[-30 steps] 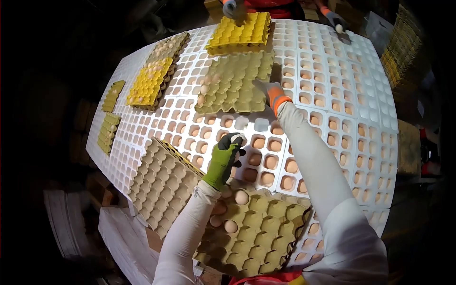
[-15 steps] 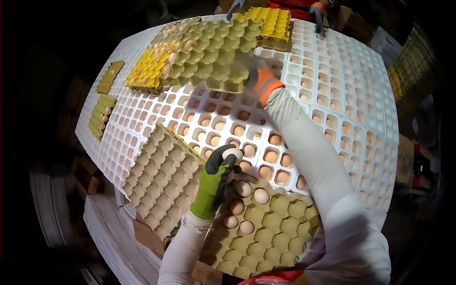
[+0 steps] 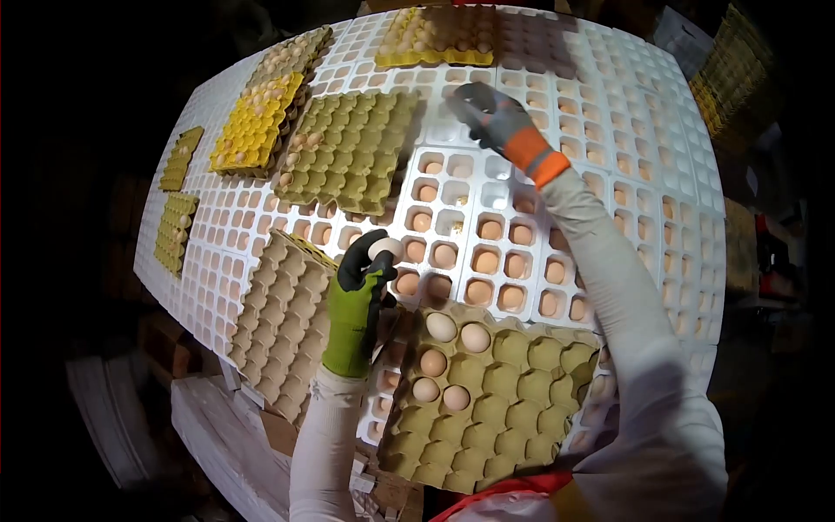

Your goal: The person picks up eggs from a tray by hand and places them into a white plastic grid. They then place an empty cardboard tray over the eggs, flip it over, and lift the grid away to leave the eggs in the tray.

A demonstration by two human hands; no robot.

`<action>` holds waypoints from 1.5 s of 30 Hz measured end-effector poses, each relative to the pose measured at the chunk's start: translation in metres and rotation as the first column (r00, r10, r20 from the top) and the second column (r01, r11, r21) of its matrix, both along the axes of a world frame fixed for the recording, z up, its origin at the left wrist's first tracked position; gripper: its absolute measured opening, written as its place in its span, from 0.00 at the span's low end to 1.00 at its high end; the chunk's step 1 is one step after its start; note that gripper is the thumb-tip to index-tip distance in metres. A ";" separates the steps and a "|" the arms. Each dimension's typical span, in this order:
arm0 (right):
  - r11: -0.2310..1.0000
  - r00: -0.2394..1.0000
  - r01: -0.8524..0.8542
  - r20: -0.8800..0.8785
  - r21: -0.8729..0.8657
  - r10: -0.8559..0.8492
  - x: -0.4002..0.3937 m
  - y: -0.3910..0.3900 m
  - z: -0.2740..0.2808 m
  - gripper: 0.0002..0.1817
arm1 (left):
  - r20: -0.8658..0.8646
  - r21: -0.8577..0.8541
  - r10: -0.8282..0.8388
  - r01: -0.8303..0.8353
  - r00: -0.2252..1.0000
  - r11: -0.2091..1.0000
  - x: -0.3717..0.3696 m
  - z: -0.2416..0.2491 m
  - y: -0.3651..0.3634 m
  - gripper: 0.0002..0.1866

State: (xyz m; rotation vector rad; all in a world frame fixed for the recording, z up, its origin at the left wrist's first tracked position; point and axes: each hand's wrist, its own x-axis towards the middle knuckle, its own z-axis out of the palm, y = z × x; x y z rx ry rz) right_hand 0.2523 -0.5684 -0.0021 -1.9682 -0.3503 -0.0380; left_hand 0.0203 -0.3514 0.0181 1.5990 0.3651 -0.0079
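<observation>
My left hand (image 3: 361,283), in a green and black glove, is closed around a pale egg (image 3: 385,250). Below and to its right lies a grey-green egg tray (image 3: 487,435) with several eggs grouped at its upper left corner. My right hand (image 3: 494,122), gloved in grey with an orange cuff, hovers over the white cell trays (image 3: 444,130); it holds nothing and its fingers look apart, though slightly blurred. To its left, apart from the hand, rests another grey-green egg tray (image 3: 348,143) with a few eggs along its left edge.
Brown eggs sit in many white cells. An egg-free cardboard tray (image 3: 283,322) lies left of my left hand. Yellow trays with eggs stand at the left (image 3: 257,126) and far edge (image 3: 435,39). Stacked trays (image 3: 735,78) rise at the right. Broken shell (image 3: 457,226) shows in one cell.
The grey-green tray near my right hand has come down onto the white trays, and that hand has left it. Eggs now show in the far yellow tray. The other person's hands are out of view.
</observation>
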 end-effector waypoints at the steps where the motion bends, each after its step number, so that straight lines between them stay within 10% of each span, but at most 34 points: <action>1: 0.980 0.991 0.011 -0.132 0.199 0.016 -0.030 -0.030 0.020 0.21 | -0.025 0.007 -0.041 0.041 0.999 0.999 0.013 -0.004 0.001 0.20; 6: 0.954 0.968 0.190 -0.208 0.234 -0.141 -0.156 -0.157 0.007 0.15 | 0.066 0.217 -0.181 0.163 0.981 0.962 0.102 -0.061 -0.031 0.19; 8: 0.900 0.919 0.337 -0.306 0.277 -0.250 -0.211 -0.191 -0.012 0.15 | 0.194 0.771 -0.386 0.102 0.902 0.629 0.125 -0.085 -0.042 0.18; 10: 0.800 0.853 0.473 -0.418 0.368 -0.312 -0.260 -0.219 -0.029 0.17 | 0.138 0.825 -0.394 0.114 0.909 0.553 0.141 -0.110 -0.044 0.17; 14: 0.726 0.738 0.647 -0.429 0.233 -0.520 -0.338 -0.241 -0.034 0.21 | 0.139 0.407 -0.299 0.221 0.944 0.886 0.151 -0.093 -0.046 0.18; 17: 0.725 0.767 0.621 -0.419 0.297 -0.485 -0.367 -0.262 -0.049 0.23 | 0.192 0.587 -0.553 0.357 0.811 0.727 0.120 -0.090 -0.054 0.20; 20: 0.912 0.913 0.406 -0.017 -0.063 -0.408 -0.376 -0.266 -0.043 0.29 | 0.118 0.868 -0.673 0.253 0.730 0.428 0.114 -0.106 -0.030 0.24; 22: 0.924 0.923 0.381 -0.040 -0.033 -0.382 -0.385 -0.255 -0.039 0.31 | 0.196 0.376 -0.531 0.436 0.825 0.817 0.115 -0.098 -0.016 0.20; 29: 0.945 0.913 0.294 -0.336 0.144 -0.233 -0.393 -0.157 0.029 0.14 | 0.115 0.282 -0.444 0.399 0.889 0.873 -0.010 0.016 0.011 0.18; 33: 0.977 0.996 -0.085 0.004 -0.196 0.087 -0.383 -0.081 0.052 0.16 | -0.069 0.687 -0.576 0.457 0.815 0.564 -0.117 0.043 0.005 0.19; 36: 0.750 0.953 -0.103 0.150 -0.654 0.262 -0.378 -0.021 0.039 0.19 | -0.139 0.907 -0.726 0.381 0.673 0.180 -0.141 0.037 -0.002 0.28; 39: 0.616 0.962 -0.130 0.053 -0.777 0.270 -0.370 0.011 0.030 0.19 | -0.218 0.922 -0.709 0.380 0.670 0.076 -0.145 0.025 -0.009 0.29; 41: 0.848 0.989 -0.076 0.069 -0.524 0.131 -0.376 0.000 0.013 0.21 | -0.276 0.916 -0.688 0.401 0.671 0.024 -0.149 0.016 -0.007 0.29; 45: 0.871 0.996 -0.074 0.013 -0.485 0.092 -0.371 -0.021 0.013 0.21 | -0.083 0.911 -0.719 0.344 0.690 0.226 -0.156 0.014 -0.001 0.28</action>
